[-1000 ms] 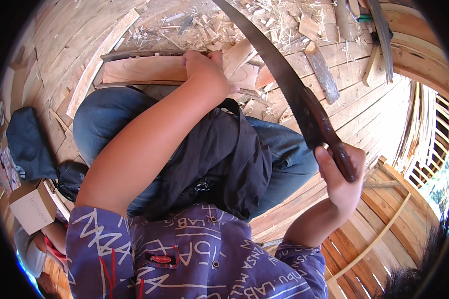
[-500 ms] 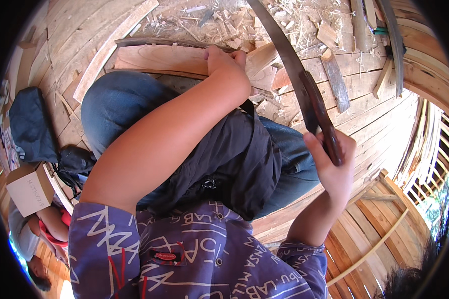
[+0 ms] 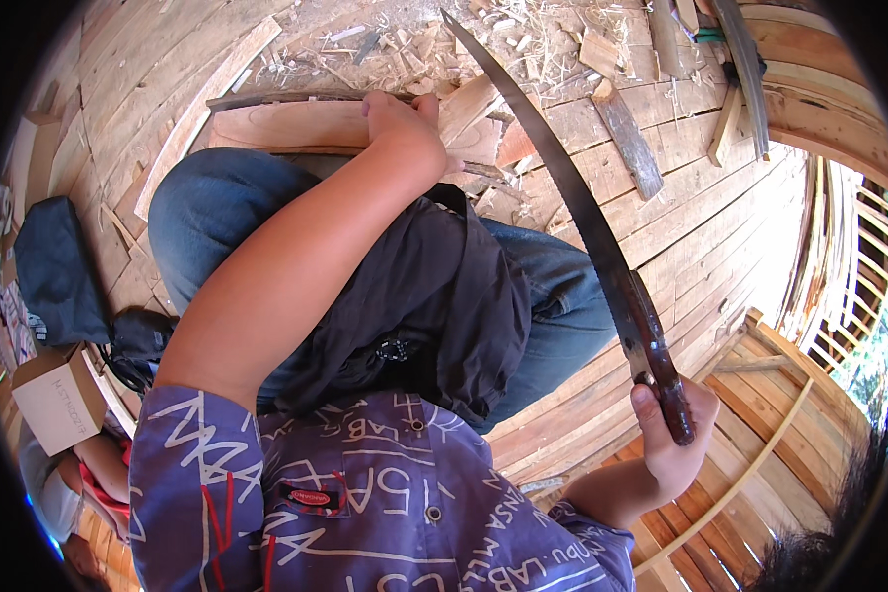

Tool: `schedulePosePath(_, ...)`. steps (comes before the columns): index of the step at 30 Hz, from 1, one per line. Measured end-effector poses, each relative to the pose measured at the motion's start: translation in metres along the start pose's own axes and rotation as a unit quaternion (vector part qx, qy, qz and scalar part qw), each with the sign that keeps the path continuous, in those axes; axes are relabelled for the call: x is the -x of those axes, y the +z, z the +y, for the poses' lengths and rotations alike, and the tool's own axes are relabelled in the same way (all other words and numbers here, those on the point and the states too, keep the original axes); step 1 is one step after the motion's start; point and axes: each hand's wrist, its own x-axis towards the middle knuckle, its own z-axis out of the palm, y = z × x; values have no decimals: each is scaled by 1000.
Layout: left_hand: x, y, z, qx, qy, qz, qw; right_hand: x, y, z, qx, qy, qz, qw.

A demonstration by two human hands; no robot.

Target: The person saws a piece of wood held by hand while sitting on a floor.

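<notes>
Gripping the dark brown wooden handle of a long, curved, dark steel blade [image 3: 562, 197], the right hand [image 3: 676, 434] is closed tight around it, thumb along the near side. The blade rises from that hand and arcs up and leftward, its tip reaching above the pale flat wooden plank [image 3: 291, 126] and over the litter of chips beyond it. Whether the edge touches any wood cannot be told.

The left hand [image 3: 405, 123] lies at the right end of the plank, fingers curled over its far edge and palm pressed down, clamped on the wood. The two hands are well apart, the left at the plank, the right low and far to the plank's right.

The plank lies on the plank floor [image 3: 701, 227] just beyond the person's blue-denim knees, with a thin dark curved strip along its far edge. Wood shavings and offcuts [image 3: 523, 39] are scattered beyond and to the right of the plank. A short grey weathered board [image 3: 627, 143] lies further right of it. Left of the plank and nearer the person sit a dark blue cloth bag [image 3: 59, 266] and a small brown cardboard box [image 3: 57, 395].
</notes>
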Motion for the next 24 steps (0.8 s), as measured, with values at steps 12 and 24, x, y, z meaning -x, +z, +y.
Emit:
schedulePosePath(12,-2,-6,-6,-11,45,-41,998,-84,44,-23,-53,-17,-49,997)
schedulePosePath(24,-4,-4,-6,-29,51,-35,998,-130,86,-36,-41,-48,-56,996)
